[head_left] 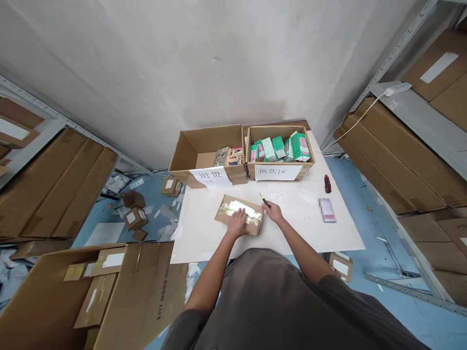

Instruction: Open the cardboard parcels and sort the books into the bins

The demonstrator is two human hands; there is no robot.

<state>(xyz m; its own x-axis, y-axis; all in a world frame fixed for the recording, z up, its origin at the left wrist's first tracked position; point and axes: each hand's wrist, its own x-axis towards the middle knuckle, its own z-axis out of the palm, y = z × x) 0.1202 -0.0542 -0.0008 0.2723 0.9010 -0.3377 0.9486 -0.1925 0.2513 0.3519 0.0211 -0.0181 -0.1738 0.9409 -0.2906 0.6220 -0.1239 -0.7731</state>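
A small taped cardboard box (223, 208) with a white label lies on the white tabletop, in front of me. My left hand (238, 222) rests flat on top of it, fingers stretched over the label and the shiny tape. In my right hand (273, 213), just past the box's right end, is a small utility knife (265, 201) with a black and yellow handle. My fingers are closed around it, and its thin tip points up and away from me, apart from the box.
Two open cartons stand at the table's back: the left carton (188, 167) holds small packs, the right carton (251, 171) green boxes. A red-black tool (327, 183) lies right, beyond a pixelated item (327, 210). A large carton (146, 291) stands lower left; shelves (430, 112) flank the table.
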